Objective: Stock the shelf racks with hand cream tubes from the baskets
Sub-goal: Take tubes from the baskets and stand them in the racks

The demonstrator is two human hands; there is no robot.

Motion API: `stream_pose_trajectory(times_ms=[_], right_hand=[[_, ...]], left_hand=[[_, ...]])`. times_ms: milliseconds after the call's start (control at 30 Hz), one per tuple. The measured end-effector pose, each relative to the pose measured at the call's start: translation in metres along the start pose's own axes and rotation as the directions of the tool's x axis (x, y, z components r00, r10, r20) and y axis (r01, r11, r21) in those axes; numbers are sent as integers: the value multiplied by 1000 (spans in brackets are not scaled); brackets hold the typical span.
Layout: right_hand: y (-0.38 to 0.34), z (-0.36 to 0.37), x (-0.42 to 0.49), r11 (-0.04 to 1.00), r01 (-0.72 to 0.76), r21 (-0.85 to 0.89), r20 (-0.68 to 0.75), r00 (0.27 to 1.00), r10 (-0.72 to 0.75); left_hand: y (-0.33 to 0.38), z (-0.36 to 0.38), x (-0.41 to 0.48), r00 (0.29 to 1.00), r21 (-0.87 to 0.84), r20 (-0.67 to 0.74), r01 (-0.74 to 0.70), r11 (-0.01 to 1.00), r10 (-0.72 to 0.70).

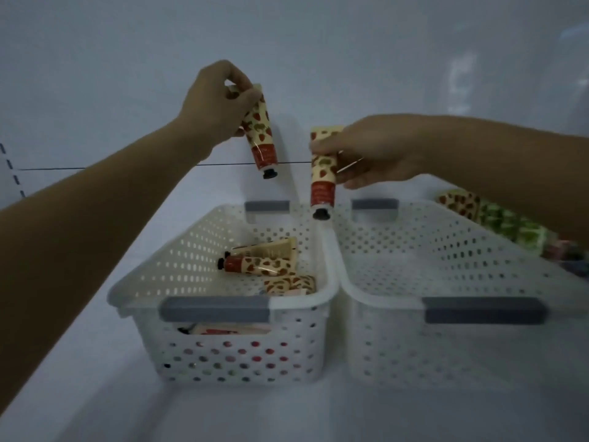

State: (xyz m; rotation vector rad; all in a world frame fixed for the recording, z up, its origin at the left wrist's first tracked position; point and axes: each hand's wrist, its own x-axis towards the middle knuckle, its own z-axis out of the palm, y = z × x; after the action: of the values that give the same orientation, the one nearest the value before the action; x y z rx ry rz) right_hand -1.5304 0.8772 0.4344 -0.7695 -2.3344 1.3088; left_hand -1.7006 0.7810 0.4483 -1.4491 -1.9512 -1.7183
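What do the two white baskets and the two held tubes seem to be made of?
Left basket and right basket: likely moulded plastic, matte, given regular holes. Left tube and right tube: probably soft glossy plastic, given glints.

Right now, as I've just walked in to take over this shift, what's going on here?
A person's left hand pinches a strawberry-print tube near its flat end, and the right hand grips another tube round its middle, both caps down above two white baskets. A few tubes lie in the left basket; the right basket shows none inside.
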Motion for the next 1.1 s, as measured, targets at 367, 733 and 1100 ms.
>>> stream_pose_trajectory(times_ms=[367, 733, 1100], right_hand=[[78, -152, -61, 993, 105, 50, -374, 924, -79], [137, -151, -46, 850, 270, -452, -114, 928, -355], [158, -143, -29, 631, 325, -704, 47, 908, -416]], left_hand=[[96, 118, -23, 920, 34, 368, 132, 991, -135], [118, 184, -54, 912, 197, 315, 209, 958, -263], [135, 191, -71, 957, 140, 173, 208, 968, -231]])
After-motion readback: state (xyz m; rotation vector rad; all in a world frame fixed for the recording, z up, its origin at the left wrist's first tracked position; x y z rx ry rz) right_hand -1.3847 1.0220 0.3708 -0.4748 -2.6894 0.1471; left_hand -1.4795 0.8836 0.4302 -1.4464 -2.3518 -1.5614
